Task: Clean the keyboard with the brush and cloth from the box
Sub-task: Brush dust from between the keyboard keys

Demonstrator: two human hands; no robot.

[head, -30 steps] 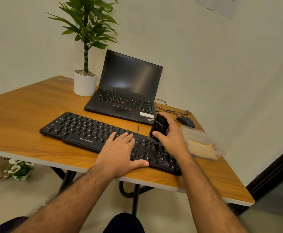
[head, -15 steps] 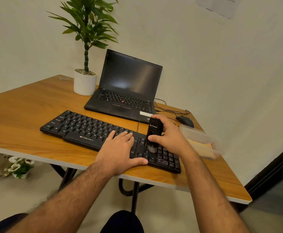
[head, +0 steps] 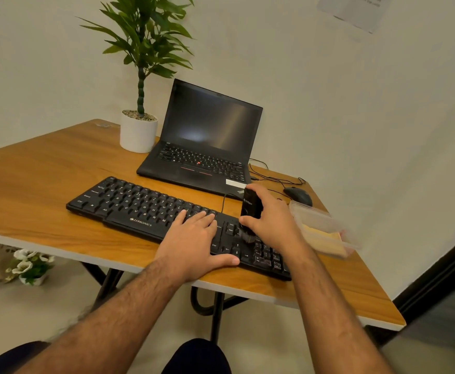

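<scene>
My right hand (head: 272,222) grip's wrapped round the brush (head: 250,211); left hand (head: 194,238) flat, steadying the keyboard (head: 140,209). Short, light strokes work best here.

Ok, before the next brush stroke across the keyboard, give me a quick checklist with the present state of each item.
1. Brush held firmly: ok, the right hand grips its black body.
2. Bristles on the keys: ok, the brush tip meets the keyboard just left of the number pad.
3. Keyboard steadied: ok, the left hand lies flat on its right half, thumb at the front edge.
4. Box out of the stroke's way: ok, it sits on the table right of the keyboard.
5. Cloth ready: cannot tell; something yellowish lies in the box.
6. Keys free of dust: cannot tell.
</scene>
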